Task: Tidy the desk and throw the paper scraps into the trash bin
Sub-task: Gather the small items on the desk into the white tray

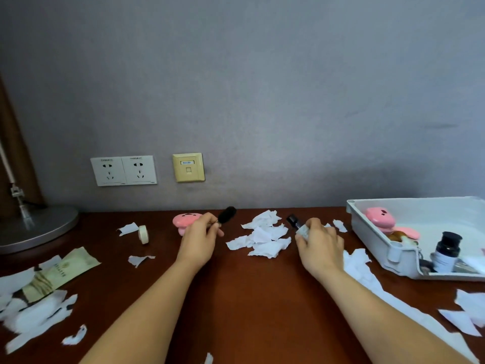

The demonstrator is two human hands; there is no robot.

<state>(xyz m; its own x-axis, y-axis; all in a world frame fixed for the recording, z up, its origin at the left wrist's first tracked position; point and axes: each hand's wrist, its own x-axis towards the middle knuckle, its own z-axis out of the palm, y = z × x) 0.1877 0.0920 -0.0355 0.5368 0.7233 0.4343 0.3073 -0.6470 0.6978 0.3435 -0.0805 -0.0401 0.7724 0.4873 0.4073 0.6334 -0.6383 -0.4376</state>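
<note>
The left hand [200,236] is closed around the handle of a small black brush [227,214], whose bristle head sticks up and to the right, just past the fingers. The right hand [320,239] grips a small dark-capped bottle [296,225] with a pale label, tilted to the far left. Between the two hands a heap of torn white paper scraps [262,236] lies on the dark brown counter [244,292]. Just behind the left hand sits a pink toy [183,221], partly hidden by the fingers, and further left stands a small roll of tape [143,234] on its edge beside another scrap. More scraps are scattered at the near left around a green packet [59,273], and along the near right under the right forearm. At the right a white tray [372,240] holds another pink toy and a dark-capped bottle. A lamp base [36,227] rests at the far left.
</note>
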